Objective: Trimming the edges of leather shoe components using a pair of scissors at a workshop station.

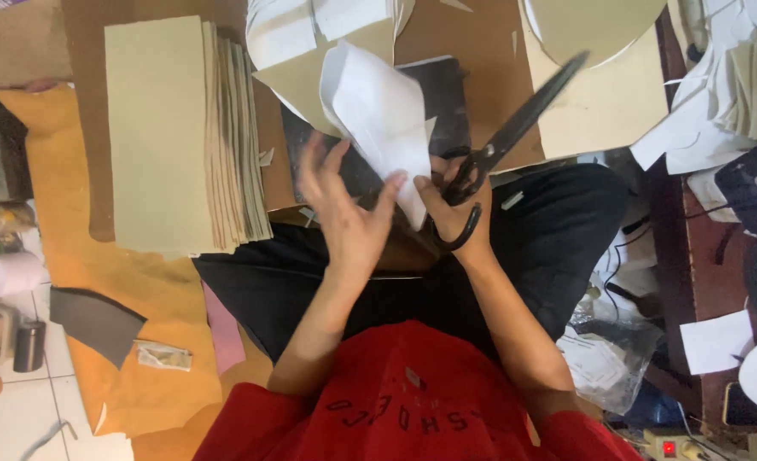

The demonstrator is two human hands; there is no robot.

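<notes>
My right hand [455, 209] grips the handles of large black scissors [515, 128], whose blades point up and to the right. A white curved sheet of paper [378, 111] stands between my hands, over a dark sheet [442, 94] behind it. My left hand [344, 213] is spread, its fingertips touching the lower edge of the white paper. Both forearms reach out from a red shirt over black trousers.
A thick stack of pale green-beige sheets [174, 137] lies to the left on brown card [84, 111]. Cut card pieces [600, 94] and white scraps [711, 85] lie at the upper right. Orange material [97, 273] and a grey piece [93, 320] cover the floor at the left.
</notes>
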